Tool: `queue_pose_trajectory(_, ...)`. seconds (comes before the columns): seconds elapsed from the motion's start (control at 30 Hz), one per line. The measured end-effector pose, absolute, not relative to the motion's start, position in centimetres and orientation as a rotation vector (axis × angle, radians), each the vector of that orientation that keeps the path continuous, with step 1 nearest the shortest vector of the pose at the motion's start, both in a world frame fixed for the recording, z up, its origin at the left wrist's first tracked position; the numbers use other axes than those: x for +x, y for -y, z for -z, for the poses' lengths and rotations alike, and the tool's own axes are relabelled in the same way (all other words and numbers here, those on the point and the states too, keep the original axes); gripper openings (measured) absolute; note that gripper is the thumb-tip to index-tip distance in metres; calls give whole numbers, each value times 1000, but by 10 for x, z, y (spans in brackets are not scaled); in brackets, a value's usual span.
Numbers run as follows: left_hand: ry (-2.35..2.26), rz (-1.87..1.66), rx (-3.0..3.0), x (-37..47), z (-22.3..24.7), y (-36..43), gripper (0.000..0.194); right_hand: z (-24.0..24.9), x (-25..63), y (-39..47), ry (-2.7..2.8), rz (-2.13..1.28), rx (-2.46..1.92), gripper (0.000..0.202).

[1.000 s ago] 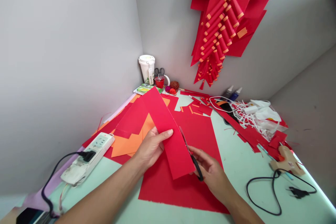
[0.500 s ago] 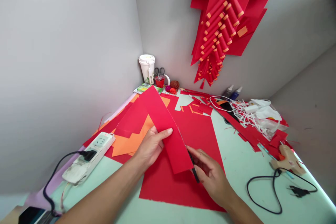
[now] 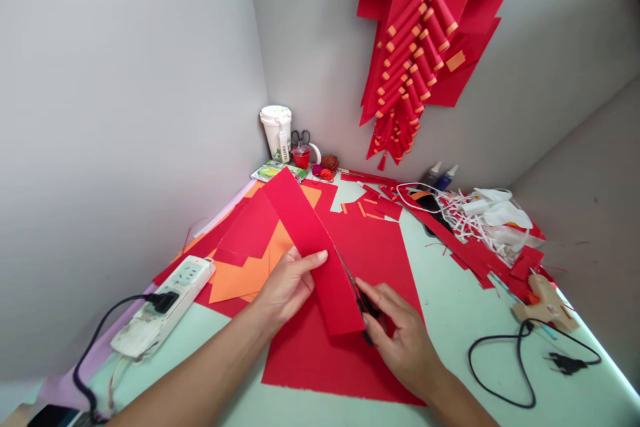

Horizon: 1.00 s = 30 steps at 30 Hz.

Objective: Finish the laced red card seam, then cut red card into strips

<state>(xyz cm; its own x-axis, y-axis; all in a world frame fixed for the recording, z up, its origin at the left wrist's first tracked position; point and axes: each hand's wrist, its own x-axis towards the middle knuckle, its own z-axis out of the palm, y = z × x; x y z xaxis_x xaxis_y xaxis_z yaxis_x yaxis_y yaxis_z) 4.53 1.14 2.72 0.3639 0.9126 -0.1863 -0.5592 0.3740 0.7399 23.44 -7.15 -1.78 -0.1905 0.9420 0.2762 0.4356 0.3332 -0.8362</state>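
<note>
Holding left hand (image 3: 289, 285): red rectangular paper strip (image 3: 335, 297) is clamped in fingers, upper end toward 11 o'clock.
Right hand (image 3: 403, 333): black-handled metal scissors (image 3: 369, 307) are gripped by fingers at strip's 4 o'clock edge.

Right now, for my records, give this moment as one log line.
left hand holds red paper strip | right hand holds black-handled scissors at strip's edge | large red sheet beneath
</note>
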Motion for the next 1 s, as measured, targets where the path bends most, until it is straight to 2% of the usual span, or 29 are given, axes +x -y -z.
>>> queue_pose_trajectory(0.3, -668, -1055, 616, 45, -27, -13, 36, 13, 237, 73, 1792, -792, -1226, 46)
queue_pose_trajectory(1.0, -686, -1049, 604, 47, -28, -11, 42, 14, 235, 73, 1761, -757, -1255, 43)
